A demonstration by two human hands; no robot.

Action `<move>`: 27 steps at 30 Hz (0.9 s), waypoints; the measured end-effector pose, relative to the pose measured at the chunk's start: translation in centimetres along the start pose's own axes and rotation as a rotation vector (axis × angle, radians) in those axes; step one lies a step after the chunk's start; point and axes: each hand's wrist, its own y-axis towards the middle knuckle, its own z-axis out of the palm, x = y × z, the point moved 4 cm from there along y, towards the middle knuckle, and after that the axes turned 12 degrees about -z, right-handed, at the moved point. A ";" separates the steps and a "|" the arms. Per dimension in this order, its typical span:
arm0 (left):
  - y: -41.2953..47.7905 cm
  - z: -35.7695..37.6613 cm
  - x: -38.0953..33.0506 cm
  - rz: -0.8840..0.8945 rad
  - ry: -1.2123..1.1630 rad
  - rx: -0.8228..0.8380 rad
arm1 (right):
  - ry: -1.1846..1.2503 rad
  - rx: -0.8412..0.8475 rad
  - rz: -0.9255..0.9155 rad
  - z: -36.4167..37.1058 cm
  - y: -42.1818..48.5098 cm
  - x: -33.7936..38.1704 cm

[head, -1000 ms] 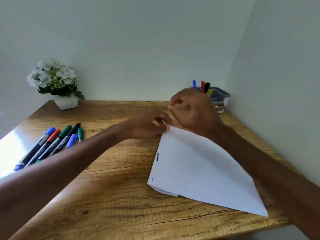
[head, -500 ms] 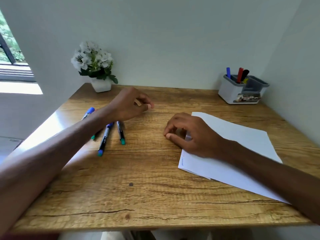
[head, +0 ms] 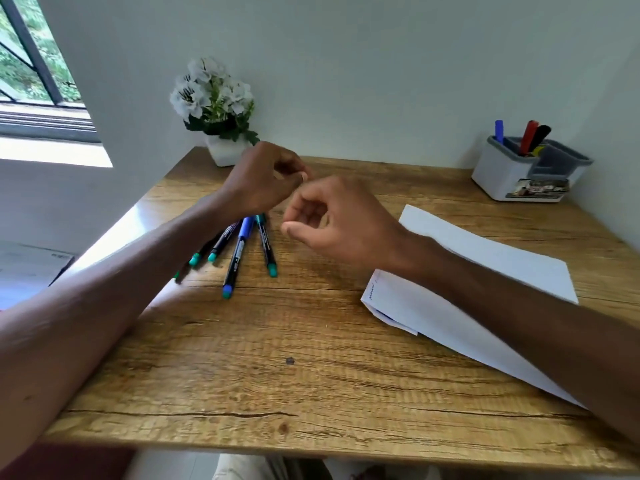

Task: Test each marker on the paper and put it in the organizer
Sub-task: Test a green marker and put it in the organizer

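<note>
Right hand (head: pixel 346 230) has left the paper (head: pixel 415 306), now beside left hand (head: pixel 266 181).

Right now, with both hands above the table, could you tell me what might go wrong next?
1. The left hand and its forearm cross over the loose markers; a careless sweep might roll some toward the left edge of the table.
2. The forearm of the right hand crosses the paper; pulling back could drag or crease it.
3. Some markers are partly hidden under the left forearm, so one might be missed.
</note>
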 end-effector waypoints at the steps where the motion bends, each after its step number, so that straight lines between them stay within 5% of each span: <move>1: 0.0 -0.1 0.0 -0.002 0.007 0.005 | 0.016 0.015 0.040 0.6 0.7 0.3; 14: -0.2 1.1 0.6 0.014 0.024 0.194 | 0.132 0.282 0.485 -0.4 1.1 -1.4; 19: -1.2 1.8 -1.2 0.107 0.036 0.264 | 0.118 0.165 0.444 -5.5 -1.0 -4.0; 27: -2.3 2.3 -3.6 0.099 -0.178 0.359 | 0.087 0.266 0.351 -7.7 -3.9 -5.8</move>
